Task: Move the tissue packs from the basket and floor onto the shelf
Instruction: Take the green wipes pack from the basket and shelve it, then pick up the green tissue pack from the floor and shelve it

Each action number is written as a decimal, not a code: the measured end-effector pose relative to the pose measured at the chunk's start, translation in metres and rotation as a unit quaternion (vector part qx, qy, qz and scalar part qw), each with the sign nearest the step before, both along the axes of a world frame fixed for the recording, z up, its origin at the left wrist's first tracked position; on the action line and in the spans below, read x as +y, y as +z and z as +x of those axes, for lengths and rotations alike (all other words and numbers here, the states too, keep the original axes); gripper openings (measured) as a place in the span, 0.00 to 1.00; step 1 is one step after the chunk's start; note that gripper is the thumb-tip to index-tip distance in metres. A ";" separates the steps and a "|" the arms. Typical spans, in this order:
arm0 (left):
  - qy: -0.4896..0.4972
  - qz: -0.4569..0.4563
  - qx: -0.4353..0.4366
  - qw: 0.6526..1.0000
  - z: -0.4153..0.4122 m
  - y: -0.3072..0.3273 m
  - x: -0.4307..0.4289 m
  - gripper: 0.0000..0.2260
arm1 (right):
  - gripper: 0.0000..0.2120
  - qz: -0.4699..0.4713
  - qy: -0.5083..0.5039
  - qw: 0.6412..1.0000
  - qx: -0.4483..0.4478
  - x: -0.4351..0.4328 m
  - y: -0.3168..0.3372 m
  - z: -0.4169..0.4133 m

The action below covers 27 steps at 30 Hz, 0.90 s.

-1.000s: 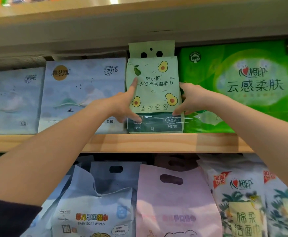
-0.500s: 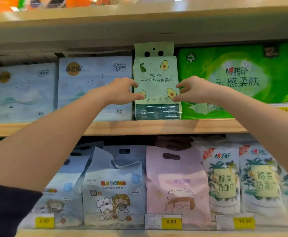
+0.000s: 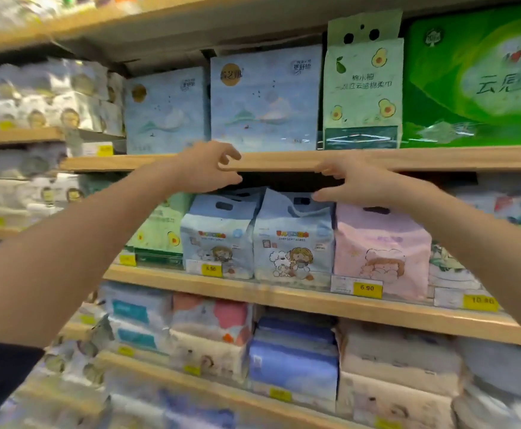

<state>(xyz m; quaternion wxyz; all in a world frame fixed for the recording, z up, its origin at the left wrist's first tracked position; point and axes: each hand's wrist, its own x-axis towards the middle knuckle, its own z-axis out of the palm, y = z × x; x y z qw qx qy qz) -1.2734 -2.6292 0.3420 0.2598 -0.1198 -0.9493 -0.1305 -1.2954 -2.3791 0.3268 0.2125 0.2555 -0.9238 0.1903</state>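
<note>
A: Where are the hands?

B: Both empty. The left hand [image 3: 209, 167] and the right hand [image 3: 350, 181] hang side by side in front of the shelf edge [image 3: 284, 161], apart from each other, fingers loosely curled and gripping nothing.

A: And the tissue pack?

B: The avocado pack [image 3: 362, 85] stands upright on the shelf, above the right hand and a little outward of it, wedged between a blue pack [image 3: 263, 100] and a green pack [image 3: 475, 78]. Neither hand touches it.

A: So that one looks placed. What about the basket and floor?

B: Neither is in view, so I cannot tell how many packs are left.

A: What could go wrong from here?

B: The avocado pack is tall and thin, and its top flap sits close under the board above. If it only leans on its neighbours, a knock to the shelf could tip it forward off the edge, I'd guess.

A: Anything nearer the hands?

B: Just below the right hand's fingertips are the soft handle flaps of the wipes bags [image 3: 293, 236]. A finger catching a flap as the hands drop could drag a bag off its shelf. The view is also blurred, so exact clearances are hard to judge.
</note>
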 end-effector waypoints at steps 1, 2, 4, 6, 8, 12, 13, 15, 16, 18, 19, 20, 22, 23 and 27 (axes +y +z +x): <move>0.015 0.007 -0.004 1.000 0.013 -0.013 -0.013 0.22 | 0.28 0.002 0.016 1.000 -0.011 -0.008 -0.013 0.005; 0.030 0.013 -0.007 0.999 0.026 -0.027 -0.025 0.23 | 0.28 0.007 0.027 0.999 -0.022 -0.017 -0.028 0.010; 0.062 0.025 -0.019 0.998 0.056 -0.060 -0.049 0.23 | 0.28 0.025 0.047 0.998 -0.046 -0.036 -0.061 0.022; 0.090 0.046 -0.047 0.994 0.089 -0.096 -0.072 0.23 | 0.28 0.044 0.076 0.993 -0.074 -0.056 -0.097 0.034; 0.120 0.056 -0.091 0.987 0.124 -0.135 -0.096 0.23 | 0.29 0.068 0.113 0.986 -0.106 -0.076 -0.136 0.050; 0.172 0.055 -0.179 0.967 0.204 -0.210 -0.132 0.26 | 0.30 0.095 0.174 0.968 -0.151 -0.114 -0.212 0.093; 0.182 0.061 -0.199 0.961 0.227 -0.227 -0.139 0.27 | 0.29 0.097 0.189 0.965 -0.156 -0.125 -0.230 0.107; 0.208 0.074 -0.222 0.950 0.273 -0.256 -0.154 0.28 | 0.28 0.104 0.229 0.952 -0.175 -0.148 -0.263 0.136; 0.222 0.077 -0.227 0.945 0.296 -0.268 -0.163 0.28 | 0.29 0.114 0.243 0.945 -0.189 -0.160 -0.278 0.151; 0.253 0.080 -0.240 0.934 0.342 -0.292 -0.184 0.28 | 0.29 0.136 0.267 0.929 -0.217 -0.187 -0.304 0.180; 0.269 0.080 -0.248 0.927 0.363 -0.302 -0.195 0.28 | 0.28 0.146 0.283 0.921 -0.225 -0.202 -0.316 0.194; 0.284 0.083 -0.258 0.920 0.383 -0.312 -0.207 0.29 | 0.28 0.156 0.299 0.913 -0.231 -0.217 -0.326 0.207; 0.309 0.094 -0.274 0.906 0.419 -0.331 -0.231 0.30 | 0.31 0.173 0.312 0.901 -0.248 -0.246 -0.345 0.233; 0.321 0.099 -0.277 0.900 0.436 -0.340 -0.245 0.30 | 0.31 0.174 0.317 0.896 -0.258 -0.262 -0.354 0.245; 0.349 0.115 -0.303 0.879 0.502 -0.369 -0.303 0.30 | 0.31 0.170 0.343 0.880 -0.281 -0.331 -0.388 0.286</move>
